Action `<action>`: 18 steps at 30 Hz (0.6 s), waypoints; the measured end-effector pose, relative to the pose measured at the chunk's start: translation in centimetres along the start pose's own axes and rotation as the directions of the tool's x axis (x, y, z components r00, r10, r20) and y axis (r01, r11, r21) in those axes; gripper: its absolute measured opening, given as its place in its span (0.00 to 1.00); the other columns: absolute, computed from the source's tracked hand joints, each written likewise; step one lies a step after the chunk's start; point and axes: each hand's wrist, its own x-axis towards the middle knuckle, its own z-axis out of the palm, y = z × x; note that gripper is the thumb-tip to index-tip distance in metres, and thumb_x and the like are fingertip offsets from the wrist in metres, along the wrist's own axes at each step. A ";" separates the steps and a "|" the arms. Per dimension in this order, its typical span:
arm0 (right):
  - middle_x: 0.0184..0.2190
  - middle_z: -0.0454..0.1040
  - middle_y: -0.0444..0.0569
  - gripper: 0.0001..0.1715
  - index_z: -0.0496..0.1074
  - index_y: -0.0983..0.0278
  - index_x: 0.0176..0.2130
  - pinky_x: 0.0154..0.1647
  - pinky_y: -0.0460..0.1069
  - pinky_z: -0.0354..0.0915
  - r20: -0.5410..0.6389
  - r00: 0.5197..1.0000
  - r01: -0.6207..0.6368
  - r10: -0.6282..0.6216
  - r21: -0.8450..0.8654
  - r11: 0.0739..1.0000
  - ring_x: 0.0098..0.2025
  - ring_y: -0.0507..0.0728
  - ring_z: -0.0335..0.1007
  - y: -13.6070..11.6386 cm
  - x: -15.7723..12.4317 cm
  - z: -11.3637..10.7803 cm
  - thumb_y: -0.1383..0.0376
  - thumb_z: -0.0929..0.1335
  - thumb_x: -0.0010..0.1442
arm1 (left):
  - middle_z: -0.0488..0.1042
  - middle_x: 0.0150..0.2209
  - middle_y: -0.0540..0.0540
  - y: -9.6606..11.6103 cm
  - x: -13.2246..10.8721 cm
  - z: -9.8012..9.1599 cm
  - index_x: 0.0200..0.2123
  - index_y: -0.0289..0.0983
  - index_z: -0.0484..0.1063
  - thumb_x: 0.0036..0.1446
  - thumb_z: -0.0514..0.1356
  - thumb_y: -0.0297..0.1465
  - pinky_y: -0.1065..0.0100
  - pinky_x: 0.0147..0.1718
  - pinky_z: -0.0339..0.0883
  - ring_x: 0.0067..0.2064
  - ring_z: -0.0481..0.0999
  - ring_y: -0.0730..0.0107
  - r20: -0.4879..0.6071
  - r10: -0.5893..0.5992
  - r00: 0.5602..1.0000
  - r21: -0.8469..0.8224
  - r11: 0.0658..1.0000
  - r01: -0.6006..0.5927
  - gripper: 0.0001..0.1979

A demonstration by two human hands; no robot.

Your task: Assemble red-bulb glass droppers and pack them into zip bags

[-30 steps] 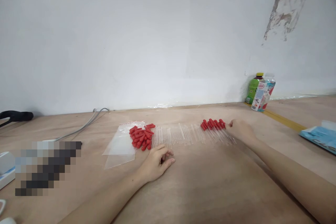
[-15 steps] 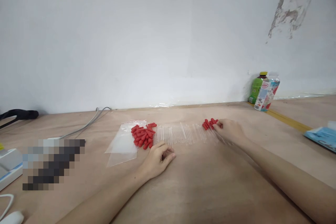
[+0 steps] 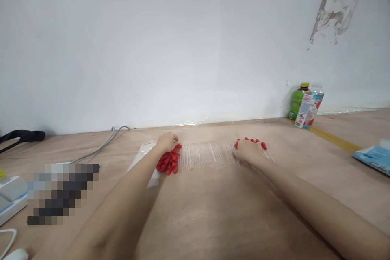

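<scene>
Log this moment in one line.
left hand: at red bulb-shaped caps | right hand: over red-tipped clear tubes | between: thin clear tubes

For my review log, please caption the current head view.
Left hand at a pile of red bulbs, right hand over red-topped clear tubes, bare tubes lying between.

Left hand (image 3: 167, 142): we find it moved from the four o'clock side of the red bulb pile (image 3: 167, 162) to its twelve o'clock edge; whether it grips one, we cannot tell. Left forearm (image 3: 122, 197): now across much of the plastic bag (image 3: 144, 150). Right hand (image 3: 248, 150): we note a shift toward nine o'clock, from the three o'clock end of the red-capped tubes to over their nine o'clock part. Endmost red cap (image 3: 264, 145): back in our view, at the hand's two o'clock.
</scene>
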 end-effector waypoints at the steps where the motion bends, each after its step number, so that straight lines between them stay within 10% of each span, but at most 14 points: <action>1: 0.26 0.71 0.55 0.09 0.71 0.67 0.26 0.35 0.55 0.52 0.010 1.000 -0.007 0.007 0.004 1.000 0.31 0.60 0.67 -0.1 0.1 0.0 0.67 0.62 0.47 | 0.67 0.44 0.44 0.0 0.4 0.2 0.42 0.36 0.67 0.57 0.54 0.31 0.61 0.40 0.65 0.42 0.69 0.65 0.040 -0.007 0.999 -0.011 1.000 0.008 0.10; 11: 0.24 0.70 0.53 0.10 0.69 0.66 0.21 0.35 0.54 0.52 0.037 0.999 0.025 -0.027 0.050 0.998 0.29 0.58 0.66 -0.6 -1.0 -0.7 0.65 0.62 0.47 | 0.66 0.46 0.43 -0.6 1.4 1.6 0.46 0.34 0.63 0.59 0.53 0.32 0.59 0.39 0.66 0.42 0.69 0.65 0.158 -0.037 0.987 -0.221 0.973 0.072 0.13; 18: 0.23 0.69 0.48 0.11 0.65 0.66 0.26 0.29 0.48 0.53 -0.217 0.935 0.331 -0.281 0.250 0.910 0.27 0.54 0.64 -0.2 -4.6 -0.6 0.62 0.60 0.55 | 0.71 0.36 0.47 0.1 0.4 0.3 0.44 0.37 0.66 0.53 0.56 0.27 0.68 0.36 0.64 0.35 0.71 0.68 -0.162 -0.033 0.986 -0.379 0.925 -0.031 0.13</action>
